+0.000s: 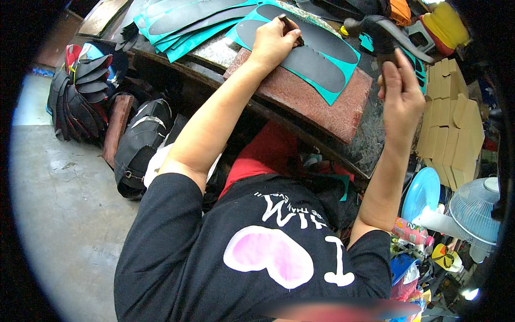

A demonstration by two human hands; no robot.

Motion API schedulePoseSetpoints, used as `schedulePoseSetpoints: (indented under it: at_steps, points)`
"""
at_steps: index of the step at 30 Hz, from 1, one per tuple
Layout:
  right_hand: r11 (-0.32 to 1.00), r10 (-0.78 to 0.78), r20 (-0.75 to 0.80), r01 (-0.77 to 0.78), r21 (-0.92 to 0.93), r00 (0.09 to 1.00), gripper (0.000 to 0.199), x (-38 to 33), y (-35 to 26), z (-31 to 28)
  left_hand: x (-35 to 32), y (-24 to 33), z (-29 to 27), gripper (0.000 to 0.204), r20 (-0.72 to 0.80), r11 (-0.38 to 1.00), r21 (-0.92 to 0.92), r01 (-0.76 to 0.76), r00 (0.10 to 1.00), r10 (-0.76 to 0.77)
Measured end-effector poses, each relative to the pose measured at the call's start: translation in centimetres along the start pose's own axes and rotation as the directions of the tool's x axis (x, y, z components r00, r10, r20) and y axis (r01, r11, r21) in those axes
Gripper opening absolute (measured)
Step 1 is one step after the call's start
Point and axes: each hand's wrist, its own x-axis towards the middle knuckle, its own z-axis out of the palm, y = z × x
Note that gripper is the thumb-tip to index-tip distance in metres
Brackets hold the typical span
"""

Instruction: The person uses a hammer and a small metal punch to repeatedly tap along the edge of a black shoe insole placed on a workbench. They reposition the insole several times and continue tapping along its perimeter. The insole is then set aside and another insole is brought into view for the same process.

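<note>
Grasping dark tool in left hand, with forearm slanted inward toward bench. Clasping second tool, partly hidden, in right hand, raised.

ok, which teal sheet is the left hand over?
The teal sheet with dark sole shapes, lying across the reddish-brown block beneath the left hand; the fanned sheets lie to its left.
</note>
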Motion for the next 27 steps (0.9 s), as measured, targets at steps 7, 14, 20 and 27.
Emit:
schedulePoseSetpoints:
  at_steps: [7, 14, 20, 27]
  points:
    - [0.982, -0.142, 0.018, 0.143, -0.122, 0.990, 0.036, -0.7, 0.3, 2.7, -1.1, 2.2, 1.4, 0.020, 0.211, 0.708, 0.555, -0.436, 0.897, 0.387]
    - [0.967, 0.247, 0.034, -0.244, -0.075, 0.968, 0.040, -1.5, 4.1, 1.1, -0.1, 0.0, 0.8, 0.012, -0.001, 0.914, -0.378, 0.149, 0.987, -0.161]
    - [0.985, -0.033, -0.158, 0.059, 0.161, 0.987, 0.035, -0.6, -1.4, -1.6, -0.5, 0.8, 0.7, 0.016, 0.082, 0.952, 0.224, -0.211, 0.977, 0.197]
    - [0.976, 0.010, 0.069, 0.005, -0.218, 0.998, 0.036, -1.9, 2.4, 2.4, -1.6, 2.4, 2.7, 0.010, 0.250, 0.628, 0.561, -0.540, 0.833, 0.493]
